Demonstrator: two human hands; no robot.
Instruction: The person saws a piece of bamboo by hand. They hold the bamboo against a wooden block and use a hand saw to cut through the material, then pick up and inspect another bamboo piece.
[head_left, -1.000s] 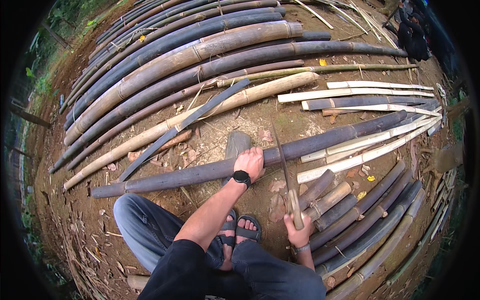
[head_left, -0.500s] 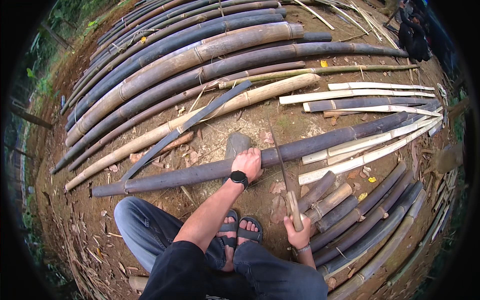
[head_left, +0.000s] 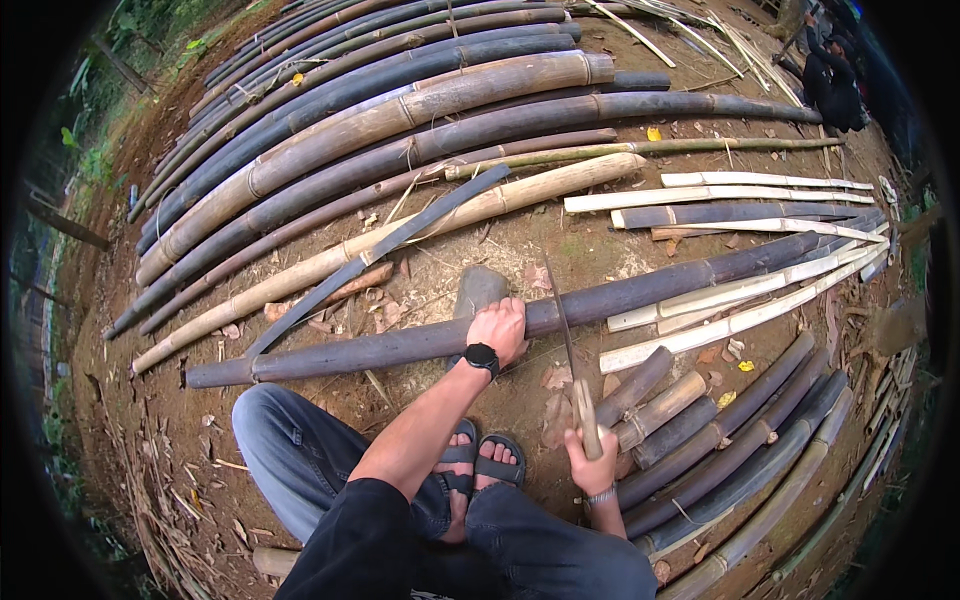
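Left hand (head_left: 498,328) pressed flat-curled over dark bamboo pole (head_left: 400,345), pinning it across ground in front of my feet. Right hand (head_left: 592,468) fisted round wooden handle of long knife (head_left: 562,325), blade tip up over pole, just beside left fingers. I judge risk: blade drops near pinning hand, cuts knuckles; round pole rolls on stone (head_left: 478,288) beneath, blade glances toward sandalled feet (head_left: 478,465).
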